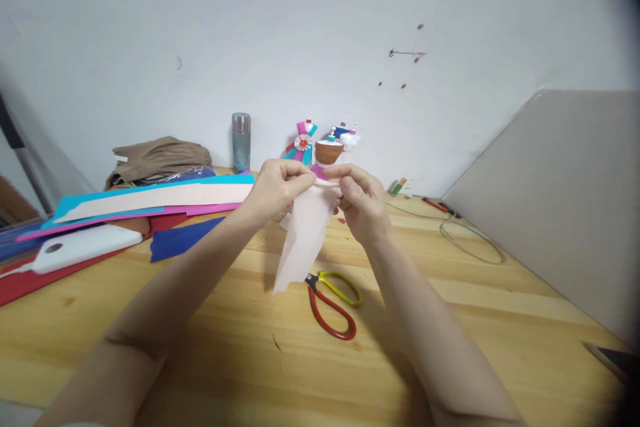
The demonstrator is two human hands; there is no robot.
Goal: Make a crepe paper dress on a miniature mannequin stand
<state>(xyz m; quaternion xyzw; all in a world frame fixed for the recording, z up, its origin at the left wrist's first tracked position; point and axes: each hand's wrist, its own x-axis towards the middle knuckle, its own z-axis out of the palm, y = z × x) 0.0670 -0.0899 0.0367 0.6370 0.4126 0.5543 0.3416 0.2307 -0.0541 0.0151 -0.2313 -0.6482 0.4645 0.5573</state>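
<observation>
Both of my hands pinch the upper edge of a pale pink strip of crepe paper (307, 233), which hangs down over the table. My left hand (280, 183) grips its left top corner between thumb and fingers. On the other side, my right hand (364, 200) has thumb and forefinger closed on the right part of that edge. Just behind the fingertips shows a bit of magenta material (324, 172); what it belongs to is partly hidden. Below the paper lie scissors (333, 303) with one red and one yellow handle, their blades covered by the strip.
Coloured paper sheets (215, 195) and a white flat device (87, 247) lie at left, near brown cloth (167, 157). A steel flask (241, 140) and decorated paper figures (303, 140) stand by the wall. A cable (473, 250) and a red-black tool (440, 205) lie at right.
</observation>
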